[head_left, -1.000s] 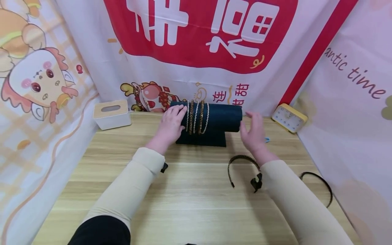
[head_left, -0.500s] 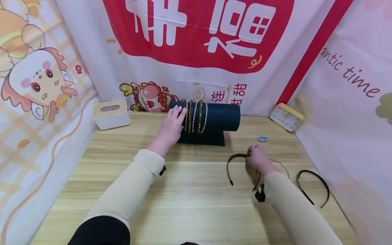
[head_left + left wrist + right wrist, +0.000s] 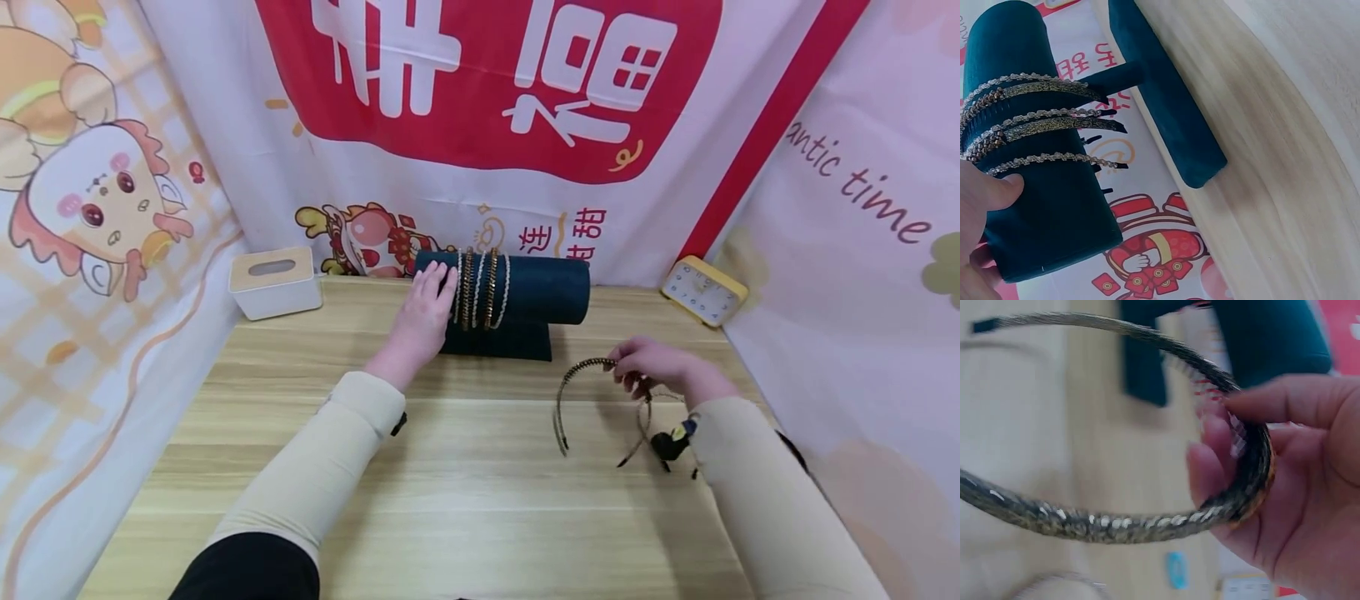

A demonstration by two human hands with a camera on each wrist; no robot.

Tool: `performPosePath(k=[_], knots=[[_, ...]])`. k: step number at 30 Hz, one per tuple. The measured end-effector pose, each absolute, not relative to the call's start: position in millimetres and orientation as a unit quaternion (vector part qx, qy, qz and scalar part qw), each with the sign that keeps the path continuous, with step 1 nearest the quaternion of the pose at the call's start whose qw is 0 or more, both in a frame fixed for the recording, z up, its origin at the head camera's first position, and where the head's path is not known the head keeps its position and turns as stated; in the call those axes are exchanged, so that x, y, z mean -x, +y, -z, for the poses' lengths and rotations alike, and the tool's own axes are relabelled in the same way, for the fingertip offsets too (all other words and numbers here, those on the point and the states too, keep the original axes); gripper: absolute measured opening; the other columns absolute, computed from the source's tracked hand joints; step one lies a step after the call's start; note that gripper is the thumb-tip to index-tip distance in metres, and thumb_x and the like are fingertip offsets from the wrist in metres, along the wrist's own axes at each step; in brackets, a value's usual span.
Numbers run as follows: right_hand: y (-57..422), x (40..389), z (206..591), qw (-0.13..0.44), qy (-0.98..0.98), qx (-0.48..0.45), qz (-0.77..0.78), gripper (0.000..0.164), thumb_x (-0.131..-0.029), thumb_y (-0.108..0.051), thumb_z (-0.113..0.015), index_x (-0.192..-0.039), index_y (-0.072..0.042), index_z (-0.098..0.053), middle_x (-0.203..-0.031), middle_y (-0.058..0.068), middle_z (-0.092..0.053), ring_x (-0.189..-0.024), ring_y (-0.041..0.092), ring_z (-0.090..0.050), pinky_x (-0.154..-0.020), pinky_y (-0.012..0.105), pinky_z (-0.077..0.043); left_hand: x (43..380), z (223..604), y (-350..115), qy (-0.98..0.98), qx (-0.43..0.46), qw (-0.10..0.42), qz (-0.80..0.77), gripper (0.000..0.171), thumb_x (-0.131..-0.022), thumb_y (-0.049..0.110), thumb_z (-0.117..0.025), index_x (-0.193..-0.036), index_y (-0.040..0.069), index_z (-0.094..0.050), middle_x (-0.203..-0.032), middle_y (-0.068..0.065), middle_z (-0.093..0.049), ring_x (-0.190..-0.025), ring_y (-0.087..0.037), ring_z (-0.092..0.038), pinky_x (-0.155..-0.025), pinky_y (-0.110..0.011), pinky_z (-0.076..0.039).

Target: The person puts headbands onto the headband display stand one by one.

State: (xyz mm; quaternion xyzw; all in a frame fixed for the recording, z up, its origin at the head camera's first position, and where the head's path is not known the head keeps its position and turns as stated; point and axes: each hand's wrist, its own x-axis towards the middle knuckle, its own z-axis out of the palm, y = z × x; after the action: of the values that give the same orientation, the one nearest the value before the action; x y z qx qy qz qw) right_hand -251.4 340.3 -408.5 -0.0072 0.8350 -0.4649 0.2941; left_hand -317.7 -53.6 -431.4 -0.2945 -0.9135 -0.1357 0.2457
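Observation:
In the head view a dark teal roll-shaped display stand (image 3: 551,287) stands at the back of the table, carrying several gold and silver beaded headbands (image 3: 492,292). My left hand (image 3: 422,321) holds the roll's left end; its thumb (image 3: 1005,190) presses on the fabric beside the nearest headband, while its other fingers are partly hidden. My right hand (image 3: 656,365) grips a dark, glittery headband (image 3: 1116,528) at the crown of its curve, between thumb and fingers. That headband's two ends point down towards the table, right of the stand. A thin beaded headband (image 3: 1063,579) lies below, partly covered in the head view.
A tissue box (image 3: 275,287) with a wooden lid stands at the back left. A yellow alarm clock (image 3: 705,290) leans at the back right. A small blue ring (image 3: 1177,570) lies on the table. Another dark headband (image 3: 792,450) is mostly behind my right sleeve.
My right hand has moved from the stand's right end down to the dark headband, taken hold of it and lifted it slightly. My left hand has stayed on the roll.

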Motion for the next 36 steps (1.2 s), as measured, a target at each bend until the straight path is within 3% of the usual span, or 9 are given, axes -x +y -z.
performPosePath(k=[3,6,14,18,23,33,36], knots=[[347,252,381,0.315,0.830,0.021,0.460,0.020,-0.099,-0.014,-0.058,-0.109,0.003,-0.060,-0.077,0.010,-0.056,-0.066,0.020,-0.054,-0.063,0.036,-0.055,318,430,-54,-0.917,0.290,0.237,0.138,0.063,-0.089,-0.007,-0.063,-0.147,-0.004,-0.039,-0.146,-0.029,-0.038,-0.142,-0.040,-0.028,-0.119,-0.045,-0.013],[353,253,360,0.288,0.839,0.028,0.460,0.023,-0.099,-0.020,-0.060,-0.107,0.002,-0.058,-0.073,0.009,-0.053,-0.062,0.018,-0.051,-0.060,0.034,-0.053,317,428,-53,-0.919,0.285,0.231,0.142,0.064,-0.088,-0.008,-0.064,-0.147,-0.004,-0.039,-0.146,-0.029,-0.038,-0.141,-0.041,-0.028,-0.118,-0.046,-0.013],[353,264,336,0.128,0.795,-0.039,0.591,0.022,-0.103,-0.026,-0.054,-0.102,-0.005,-0.054,-0.074,0.003,-0.052,-0.062,0.013,-0.052,-0.062,0.030,-0.055,316,427,-50,-0.925,0.275,0.224,0.137,0.071,-0.082,-0.007,-0.069,-0.146,-0.003,-0.040,-0.145,-0.028,-0.038,-0.141,-0.041,-0.029,-0.118,-0.046,-0.015],[334,269,335,0.035,0.689,-0.079,0.720,0.015,-0.102,-0.020,-0.056,-0.105,-0.005,-0.052,-0.074,0.002,-0.053,-0.063,0.012,-0.052,-0.062,0.027,-0.055,316,427,-49,-0.926,0.270,0.224,0.139,0.075,-0.078,-0.007,-0.072,-0.146,-0.003,-0.039,-0.145,-0.028,-0.038,-0.141,-0.041,-0.029,-0.118,-0.046,-0.015],[300,278,341,-0.041,0.640,-0.108,0.759,0.014,-0.100,-0.016,-0.059,-0.105,-0.011,-0.047,-0.080,0.005,-0.053,-0.065,0.014,-0.053,-0.065,0.027,-0.055,315,426,-49,-0.927,0.268,0.223,0.138,0.070,-0.082,-0.006,-0.069,-0.146,-0.003,-0.041,-0.145,-0.028,-0.039,-0.141,-0.040,-0.029,-0.118,-0.047,-0.016],[258,292,361,-0.040,0.639,-0.126,0.758,0.012,-0.100,-0.015,-0.059,-0.106,-0.015,-0.048,-0.081,0.006,-0.051,-0.064,0.016,-0.054,-0.071,0.028,-0.056,315,427,-50,-0.928,0.268,0.218,0.142,0.067,-0.084,-0.007,-0.066,-0.146,-0.003,-0.040,-0.146,-0.027,-0.038,-0.142,-0.040,-0.027,-0.119,-0.044,-0.012],[248,295,362,-0.040,0.653,-0.119,0.746,0.019,-0.098,-0.017,-0.063,-0.109,-0.012,-0.048,-0.081,0.007,-0.052,-0.063,0.016,-0.056,-0.070,0.029,-0.058,315,426,-51,-0.927,0.267,0.220,0.145,0.067,-0.084,-0.007,-0.067,-0.146,-0.002,-0.040,-0.146,-0.027,-0.038,-0.142,-0.039,-0.028,-0.119,-0.044,-0.013]])
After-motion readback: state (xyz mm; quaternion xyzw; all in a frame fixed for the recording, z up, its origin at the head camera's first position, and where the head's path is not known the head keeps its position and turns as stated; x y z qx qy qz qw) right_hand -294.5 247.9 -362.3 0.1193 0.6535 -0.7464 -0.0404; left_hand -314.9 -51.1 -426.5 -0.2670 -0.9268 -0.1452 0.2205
